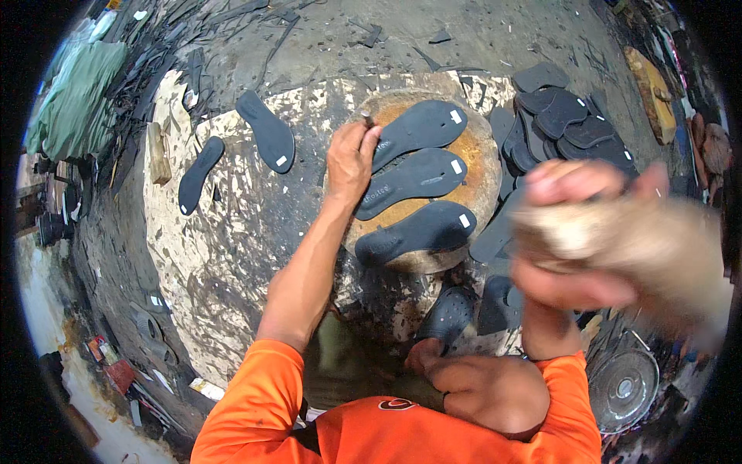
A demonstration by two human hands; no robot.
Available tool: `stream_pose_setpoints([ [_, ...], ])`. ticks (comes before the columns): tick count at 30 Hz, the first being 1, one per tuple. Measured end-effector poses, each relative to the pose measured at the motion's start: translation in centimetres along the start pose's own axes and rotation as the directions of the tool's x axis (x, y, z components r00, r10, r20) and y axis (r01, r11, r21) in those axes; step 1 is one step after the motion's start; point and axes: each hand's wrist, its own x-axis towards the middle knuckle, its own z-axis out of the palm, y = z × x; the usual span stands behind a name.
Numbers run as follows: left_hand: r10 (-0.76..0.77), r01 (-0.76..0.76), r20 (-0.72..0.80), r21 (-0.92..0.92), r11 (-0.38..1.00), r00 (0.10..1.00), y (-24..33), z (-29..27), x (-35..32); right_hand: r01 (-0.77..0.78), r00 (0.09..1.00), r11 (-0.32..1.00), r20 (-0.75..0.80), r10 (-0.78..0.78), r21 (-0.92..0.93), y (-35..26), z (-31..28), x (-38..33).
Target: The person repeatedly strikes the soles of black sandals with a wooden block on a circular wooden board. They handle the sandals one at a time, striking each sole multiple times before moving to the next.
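My left hand [350,164] is closed around a small upright metal punch [368,120], whose top shows above the fingers. It stands at the left end of the far black shoe sole [421,128]. Below that lie a middle sole [417,181] and a near sole [421,230], each with a white tag at its right end. All three rest on a round wooden block [483,155]. Raised at the right, my right hand [580,182] grips a thick pale wooden mallet [603,232], smeared by motion; its far end is too blurred to make out.
Right of the block is a heap of black soles [553,116]. Two loose soles lie on the worn board to the left: one wide [267,133], one narrow [201,176]. A small wood piece [158,153] sits at the board's edge. Black scraps litter the floor behind.
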Motion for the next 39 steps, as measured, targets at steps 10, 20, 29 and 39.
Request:
stream_pose_setpoints([
  [10, -0.686, 0.406, -0.111, -0.733, 0.545, 0.719, 0.2, 0.7, 1.2, -0.971, 0.208, 0.228, 0.216, 0.954, -0.075, 9.7, -3.5, -9.5],
  [20, -0.193, 0.199, 0.078, -0.074, 0.977, 0.978, 2.2, 0.2, -2.0, -0.971, 0.219, 0.199, 0.160, 0.963, 0.130, 3.8, -2.8, -5.4],
  [29, 0.010, -0.013, 0.071, 0.037, 0.999, 0.997, 1.1, 0.1, -3.1, -0.365, 0.905, 0.884, -0.112, 0.411, 0.293, -6.2, -1.5, 3.1],
  [39, -0.273, 0.224, -0.089, -0.365, 0.904, 0.958, 0.7, 0.8, -1.7, -0.987, 0.075, 0.114, 0.294, 0.953, -0.117, 7.6, -3.8, -7.9],
])
